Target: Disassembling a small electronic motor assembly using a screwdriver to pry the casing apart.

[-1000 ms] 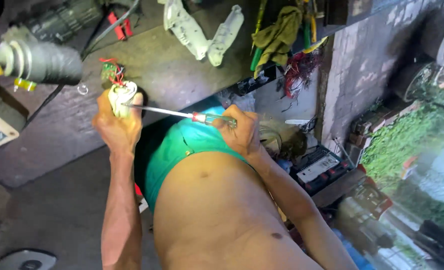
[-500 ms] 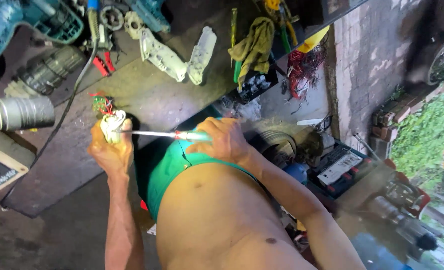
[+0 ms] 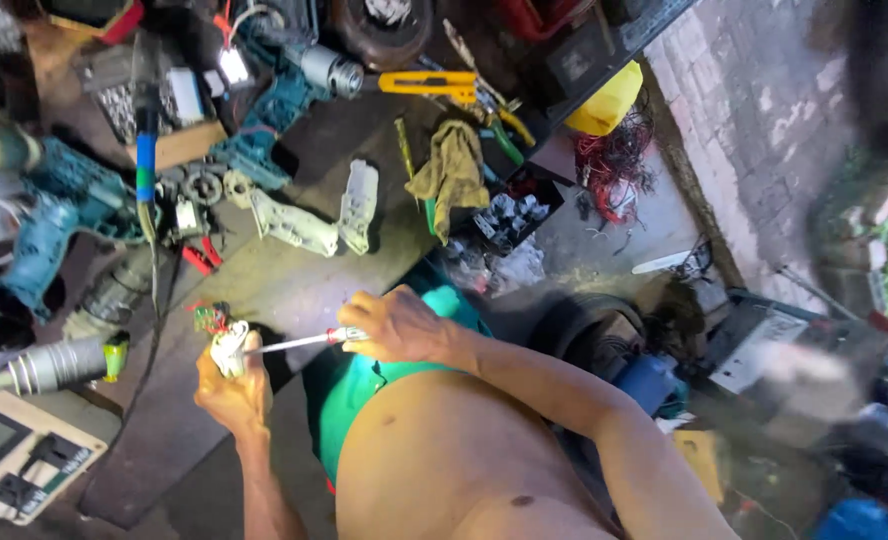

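Left hand (image 3: pixel 232 385) with fingers closed around a small white part (image 3: pixel 229 347) with red and green wires, right hand (image 3: pixel 404 325) gripped a red-handled screwdriver (image 3: pixel 299 342), tip touching the part, above the dark cluttered surface (image 3: pixel 294 290).

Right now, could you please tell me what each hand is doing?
Left hand: closed around a small white part with coloured wires.
Right hand: closed on a screwdriver, tip at the white part.
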